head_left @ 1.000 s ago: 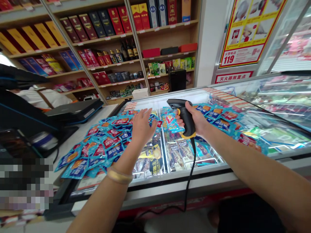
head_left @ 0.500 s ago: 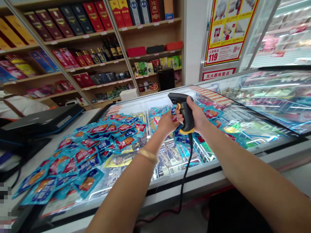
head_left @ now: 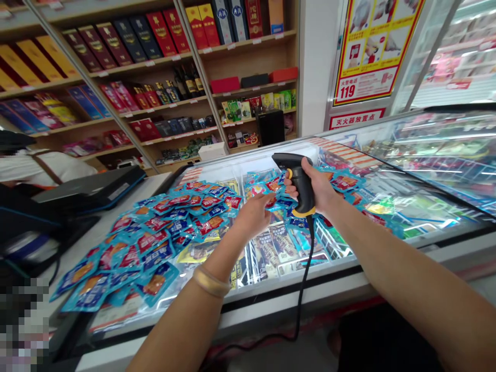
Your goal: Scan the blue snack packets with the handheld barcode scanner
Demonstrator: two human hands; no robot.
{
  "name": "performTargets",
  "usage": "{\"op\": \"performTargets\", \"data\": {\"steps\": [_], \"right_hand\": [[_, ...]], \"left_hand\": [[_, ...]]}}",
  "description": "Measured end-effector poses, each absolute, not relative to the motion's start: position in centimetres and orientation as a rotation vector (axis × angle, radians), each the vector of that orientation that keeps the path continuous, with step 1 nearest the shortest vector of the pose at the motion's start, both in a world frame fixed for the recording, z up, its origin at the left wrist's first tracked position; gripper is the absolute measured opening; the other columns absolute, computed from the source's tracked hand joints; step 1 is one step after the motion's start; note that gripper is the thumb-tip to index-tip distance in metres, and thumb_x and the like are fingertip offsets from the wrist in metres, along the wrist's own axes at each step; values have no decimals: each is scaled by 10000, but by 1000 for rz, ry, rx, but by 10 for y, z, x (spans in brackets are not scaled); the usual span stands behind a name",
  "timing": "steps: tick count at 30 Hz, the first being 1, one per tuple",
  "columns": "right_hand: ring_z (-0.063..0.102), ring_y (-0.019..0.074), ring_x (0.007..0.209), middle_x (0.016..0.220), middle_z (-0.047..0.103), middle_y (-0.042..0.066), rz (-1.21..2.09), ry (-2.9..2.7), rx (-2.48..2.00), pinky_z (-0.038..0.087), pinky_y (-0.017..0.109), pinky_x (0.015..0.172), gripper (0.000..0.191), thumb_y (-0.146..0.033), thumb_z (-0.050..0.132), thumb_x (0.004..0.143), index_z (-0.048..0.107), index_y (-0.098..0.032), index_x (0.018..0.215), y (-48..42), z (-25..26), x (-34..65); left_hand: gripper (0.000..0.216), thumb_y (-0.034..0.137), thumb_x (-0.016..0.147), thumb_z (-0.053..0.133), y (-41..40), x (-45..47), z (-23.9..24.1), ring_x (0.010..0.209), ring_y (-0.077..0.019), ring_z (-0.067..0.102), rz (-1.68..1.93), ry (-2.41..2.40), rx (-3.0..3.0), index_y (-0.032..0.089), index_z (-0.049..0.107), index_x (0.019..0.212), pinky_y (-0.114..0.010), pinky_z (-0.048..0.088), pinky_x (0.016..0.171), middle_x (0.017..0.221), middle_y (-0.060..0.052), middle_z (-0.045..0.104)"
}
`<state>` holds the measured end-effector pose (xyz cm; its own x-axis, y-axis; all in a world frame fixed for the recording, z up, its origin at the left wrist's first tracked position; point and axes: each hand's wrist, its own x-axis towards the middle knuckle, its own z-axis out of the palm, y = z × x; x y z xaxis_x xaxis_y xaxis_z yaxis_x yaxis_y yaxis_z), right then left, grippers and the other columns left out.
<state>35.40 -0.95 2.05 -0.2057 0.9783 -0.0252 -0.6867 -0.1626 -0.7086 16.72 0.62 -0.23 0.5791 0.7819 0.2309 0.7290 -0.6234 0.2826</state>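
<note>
My right hand (head_left: 321, 188) is wrapped round the handle of a black and yellow barcode scanner (head_left: 304, 190), held upright above the glass top of a freezer. A black cable hangs from its grip. To the scanner's left is my left hand (head_left: 253, 214), back upward, with its index finger stretched out and nothing visible in it; its other fingers are partly hidden. Beneath and beyond both hands lie blue snack packets (head_left: 344, 182). A larger heap of the same packets (head_left: 153, 240) spreads over the glass to the left.
The chest freezer (head_left: 329, 268) has a glass top, with packaged goods inside. A counter with a black device (head_left: 91, 186) stands left, a person in white (head_left: 58, 165) beyond it. Shelves (head_left: 155, 57) of boxes and bottles line the back wall; a poster (head_left: 377, 51) hangs right.
My left hand has drawn away from the scanner, toward the left and slightly nearer, and its index finger now stretches out. My right hand still grips the scanner. The view has shifted slightly left.
</note>
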Motion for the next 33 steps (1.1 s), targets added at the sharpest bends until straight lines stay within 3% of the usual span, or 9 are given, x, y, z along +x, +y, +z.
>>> {"op": "performTargets", "data": {"steps": [4, 7, 10, 12, 15, 19, 33], "right_hand": [[467, 89, 466, 605, 542, 27, 1696, -722, -610, 434, 165, 398, 509, -620, 427, 925, 574, -155, 781, -12, 20, 350], [468, 92, 474, 611, 544, 28, 1706, -728, -615, 433, 167, 399, 511, -609, 398, 940, 579, -158, 783, -13, 19, 349], [478, 97, 486, 623, 550, 27, 1729, -733, -605, 434, 171, 398, 491, -614, 439, 923, 582, -162, 797, -13, 17, 348], [486, 100, 492, 632, 559, 28, 1753, -740, -604, 436, 173, 401, 473, -609, 464, 915, 585, -163, 816, -12, 15, 346], [496, 104, 496, 642, 568, 35, 1813, -752, -630, 437, 174, 402, 462, -578, 422, 946, 590, -159, 848, -14, 11, 341], [504, 105, 495, 639, 566, 37, 1877, -787, -681, 440, 175, 404, 476, -579, 411, 949, 596, -150, 856, -17, 8, 332], [508, 100, 491, 629, 563, 29, 1840, -796, -683, 447, 180, 406, 485, -615, 493, 901, 576, -155, 769, -19, 7, 328]], "left_hand": [[417, 153, 842, 484, 14, 158, -11, 1033, -231, 649, 697, 1246, 2571, 206, 673, 1210, -380, 501, 961, 1112, -88, 698], [249, 270, 848, 529, 23, 153, -16, 824, -205, 660, 997, 1364, 2188, 178, 738, 947, -417, 543, 900, 864, -58, 702], [221, 371, 786, 603, 28, 150, -16, 598, -123, 548, 1304, 1292, 1597, 163, 660, 739, -421, 597, 792, 595, 37, 531], [239, 382, 709, 676, 28, 148, -14, 552, -78, 475, 1420, 1163, 1306, 171, 572, 665, -416, 612, 776, 560, 79, 439], [259, 301, 616, 738, 25, 149, -10, 591, -64, 508, 1500, 1064, 1122, 178, 523, 689, -439, 610, 818, 616, 84, 494], [265, 235, 607, 695, 24, 153, -10, 741, -120, 634, 1556, 1013, 1097, 178, 574, 835, -465, 603, 832, 770, 32, 636], [259, 242, 636, 644, 25, 153, -13, 802, -136, 658, 1556, 1075, 1199, 194, 525, 861, -423, 602, 834, 796, 32, 619]]}}
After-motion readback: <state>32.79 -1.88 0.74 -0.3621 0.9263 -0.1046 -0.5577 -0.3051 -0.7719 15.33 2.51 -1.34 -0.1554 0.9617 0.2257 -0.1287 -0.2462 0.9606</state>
